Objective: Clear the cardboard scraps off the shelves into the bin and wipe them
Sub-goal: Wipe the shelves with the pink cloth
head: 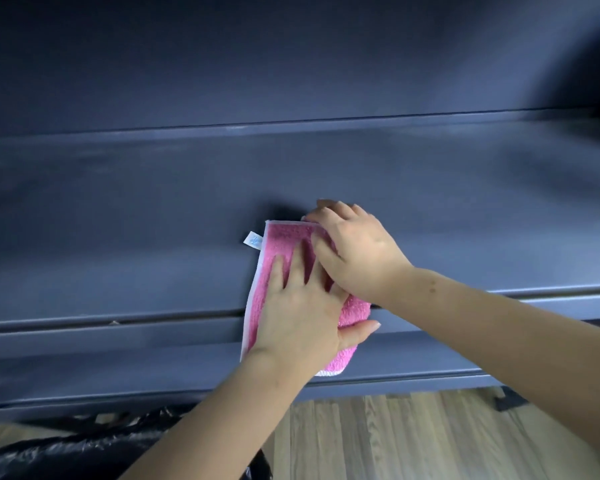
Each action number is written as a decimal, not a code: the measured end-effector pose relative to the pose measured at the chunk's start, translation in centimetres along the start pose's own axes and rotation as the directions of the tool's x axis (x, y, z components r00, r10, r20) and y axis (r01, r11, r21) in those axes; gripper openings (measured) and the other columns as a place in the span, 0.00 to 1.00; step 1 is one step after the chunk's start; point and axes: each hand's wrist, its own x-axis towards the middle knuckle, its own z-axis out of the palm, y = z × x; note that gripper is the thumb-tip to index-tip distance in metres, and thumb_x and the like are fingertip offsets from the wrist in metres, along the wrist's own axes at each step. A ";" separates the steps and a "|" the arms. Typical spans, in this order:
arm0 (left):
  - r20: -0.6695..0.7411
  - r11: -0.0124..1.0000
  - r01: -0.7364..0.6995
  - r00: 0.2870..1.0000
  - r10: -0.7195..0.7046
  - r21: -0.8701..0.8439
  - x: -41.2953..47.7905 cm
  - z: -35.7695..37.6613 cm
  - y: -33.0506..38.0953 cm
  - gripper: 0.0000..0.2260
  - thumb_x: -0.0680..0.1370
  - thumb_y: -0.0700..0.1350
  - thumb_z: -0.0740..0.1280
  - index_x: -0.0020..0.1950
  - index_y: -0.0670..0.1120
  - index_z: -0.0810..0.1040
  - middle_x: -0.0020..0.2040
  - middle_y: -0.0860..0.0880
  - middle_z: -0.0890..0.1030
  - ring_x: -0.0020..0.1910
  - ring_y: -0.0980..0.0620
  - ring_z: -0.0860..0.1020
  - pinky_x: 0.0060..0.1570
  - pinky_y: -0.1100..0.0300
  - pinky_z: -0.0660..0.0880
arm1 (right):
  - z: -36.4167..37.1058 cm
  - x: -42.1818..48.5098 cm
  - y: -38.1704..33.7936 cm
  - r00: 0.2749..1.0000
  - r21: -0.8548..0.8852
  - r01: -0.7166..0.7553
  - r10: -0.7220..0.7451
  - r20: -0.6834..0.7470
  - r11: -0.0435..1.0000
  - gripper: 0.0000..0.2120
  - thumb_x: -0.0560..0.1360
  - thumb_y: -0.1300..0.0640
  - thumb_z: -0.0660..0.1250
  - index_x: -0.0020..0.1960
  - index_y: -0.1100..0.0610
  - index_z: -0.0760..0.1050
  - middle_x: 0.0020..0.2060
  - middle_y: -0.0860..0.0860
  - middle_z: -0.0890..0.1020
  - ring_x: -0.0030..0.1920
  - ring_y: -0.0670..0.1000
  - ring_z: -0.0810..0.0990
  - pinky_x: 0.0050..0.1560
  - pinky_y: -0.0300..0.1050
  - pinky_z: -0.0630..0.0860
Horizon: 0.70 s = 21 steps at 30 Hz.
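Black plastic bin liner [66, 448] gapes at the lower left, nearest the camera, beside a pale wooden plank floor [413, 438]. Just beyond it, a pink terry cloth with white edging [281, 244] lies on the front part of a dark blue-grey metal shelf [118, 237], its near end drooping over the shelf's front lip. The left hand [298, 306] presses flat on the cloth, fingers spread and straight, gripping nothing. The right hand [357, 251] sits at the far right edge, thumb on top and fingers curled round that edge, pinching it.

No cardboard scraps show on the shelf surface. A pale fleck in the front groove to the left is too small to identify. So the step in hand looks like wiping, or folding the cloth for it.

To do this well, I would fold the cloth into a firm pad, keep the left palm's weight even, and sweep in long overlapping strokes from the rear ledge towards the front. Dull smears farther back suggest dust there. The groove along the lip deserves its own pass.
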 end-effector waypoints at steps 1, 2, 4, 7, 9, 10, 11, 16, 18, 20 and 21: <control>0.003 1.000 -0.004 1.000 0.004 -0.010 0.5 -0.1 1.0 0.34 0.67 0.66 0.49 0.56 0.47 0.82 0.52 0.43 0.83 0.55 0.40 0.80 0.59 0.44 0.67 | -0.3 -0.5 0.8 1.000 -0.023 0.002 -0.002 -0.007 1.000 0.22 0.78 0.51 0.47 0.69 0.56 0.67 0.72 0.53 0.65 0.70 0.55 0.63 0.68 0.42 0.55; 0.006 1.000 -0.006 1.000 0.006 -0.017 1.0 -0.3 2.1 0.34 0.67 0.66 0.49 0.56 0.46 0.81 0.51 0.43 0.84 0.54 0.40 0.80 0.59 0.44 0.66 | -0.5 -1.0 1.6 0.999 -0.039 0.014 -0.015 -0.036 0.999 0.27 0.76 0.48 0.43 0.68 0.57 0.68 0.72 0.55 0.66 0.71 0.55 0.63 0.70 0.43 0.54; 0.024 0.999 -0.005 1.000 0.006 -0.043 1.9 -0.6 4.2 0.34 0.66 0.64 0.49 0.57 0.45 0.81 0.49 0.43 0.84 0.52 0.41 0.82 0.58 0.46 0.74 | -0.7 -2.0 3.0 0.996 -0.042 0.032 -0.035 -0.076 0.999 0.35 0.70 0.45 0.40 0.65 0.60 0.71 0.70 0.58 0.69 0.71 0.58 0.65 0.72 0.48 0.56; 0.032 0.996 -0.022 0.999 0.025 -0.092 3.0 -0.9 6.8 0.33 0.65 0.60 0.49 0.58 0.46 0.81 0.50 0.43 0.84 0.51 0.42 0.82 0.54 0.45 0.78 | -0.9 -3.4 5.2 0.999 0.000 -0.001 0.001 -0.047 1.000 0.37 0.67 0.43 0.38 0.66 0.57 0.70 0.70 0.54 0.69 0.70 0.55 0.66 0.69 0.46 0.61; 0.021 0.995 -0.044 0.999 0.046 -0.087 3.5 -0.8 8.3 0.32 0.65 0.59 0.48 0.55 0.45 0.82 0.48 0.43 0.85 0.49 0.43 0.83 0.53 0.45 0.78 | -1.3 -4.4 6.7 0.999 0.055 -0.045 0.046 -0.018 0.997 0.34 0.69 0.42 0.40 0.66 0.54 0.68 0.67 0.50 0.71 0.67 0.52 0.67 0.65 0.44 0.64; 0.009 0.995 -0.062 0.998 0.063 -0.075 3.7 -0.7 9.1 0.32 0.66 0.59 0.48 0.53 0.45 0.83 0.46 0.42 0.85 0.49 0.43 0.83 0.53 0.45 0.78 | -1.5 -4.9 7.5 0.998 0.077 -0.063 0.064 -0.011 0.995 0.30 0.71 0.44 0.42 0.66 0.54 0.68 0.65 0.49 0.72 0.66 0.51 0.67 0.64 0.43 0.64; -0.006 0.995 -0.082 0.997 0.081 -0.059 4.0 -0.6 9.8 0.32 0.66 0.59 0.48 0.53 0.45 0.83 0.46 0.42 0.85 0.49 0.44 0.83 0.53 0.46 0.78 | -1.9 -5.3 8.2 0.997 0.094 -0.074 0.076 -0.013 0.993 0.28 0.72 0.46 0.44 0.66 0.55 0.69 0.65 0.49 0.73 0.66 0.50 0.67 0.64 0.41 0.63; -0.095 0.987 -0.158 0.983 0.156 -0.011 5.2 -0.2 13.4 0.31 0.67 0.60 0.50 0.55 0.46 0.82 0.48 0.44 0.85 0.51 0.46 0.82 0.57 0.50 0.77 | -3.4 -7.8 11.9 0.994 0.105 -0.090 0.095 -0.048 0.990 0.29 0.73 0.45 0.45 0.68 0.57 0.68 0.70 0.51 0.69 0.71 0.49 0.64 0.68 0.36 0.55; -0.105 0.976 -0.217 0.971 0.215 -0.001 6.1 -0.2 15.2 0.30 0.66 0.62 0.54 0.56 0.46 0.82 0.48 0.44 0.85 0.52 0.47 0.82 0.57 0.51 0.77 | -3.9 -8.8 13.9 0.989 0.092 -0.129 0.135 -0.058 0.987 0.30 0.73 0.46 0.46 0.69 0.57 0.67 0.71 0.51 0.67 0.73 0.49 0.61 0.70 0.36 0.52; -0.115 0.968 -0.249 0.962 0.249 0.019 7.0 0.0 17.2 0.30 0.65 0.64 0.61 0.58 0.47 0.81 0.50 0.45 0.85 0.53 0.48 0.82 0.58 0.52 0.76 | -4.6 -9.7 16.1 0.985 0.072 -0.156 0.161 -0.067 0.985 0.30 0.73 0.46 0.45 0.70 0.57 0.66 0.72 0.51 0.66 0.73 0.48 0.60 0.70 0.35 0.50; -0.116 0.968 -0.251 0.961 0.252 0.020 7.5 -0.1 18.3 0.31 0.64 0.66 0.64 0.58 0.47 0.81 0.51 0.46 0.84 0.54 0.48 0.81 0.58 0.52 0.76 | -5.0 -10.3 17.2 0.984 0.062 -0.160 0.164 -0.072 0.985 0.31 0.73 0.44 0.44 0.70 0.56 0.66 0.72 0.51 0.66 0.73 0.48 0.60 0.69 0.34 0.49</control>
